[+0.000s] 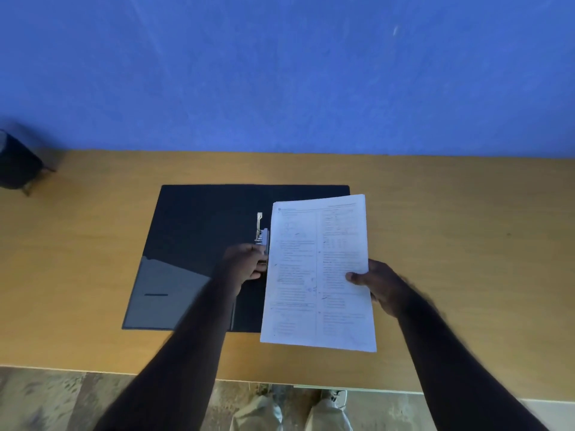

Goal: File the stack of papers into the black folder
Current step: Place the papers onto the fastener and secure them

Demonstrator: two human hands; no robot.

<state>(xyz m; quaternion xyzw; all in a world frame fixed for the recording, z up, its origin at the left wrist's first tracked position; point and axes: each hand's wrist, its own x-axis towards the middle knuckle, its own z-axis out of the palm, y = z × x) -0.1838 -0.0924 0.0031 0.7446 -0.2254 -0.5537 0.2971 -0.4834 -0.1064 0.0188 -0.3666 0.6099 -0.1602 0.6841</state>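
Observation:
The black folder lies open and flat on the wooden table. Its metal fastener stands near the spine. A stack of printed white papers is held over the folder's right half and hides most of it. My right hand grips the stack at its right edge, thumb on top. My left hand is at the stack's left edge beside the fastener, fingers curled at the edge; what they grip is hidden.
A blue wall rises behind the table. A dark object sits at the far left edge of the table. Below the near table edge are tiled floor and the person's shoes.

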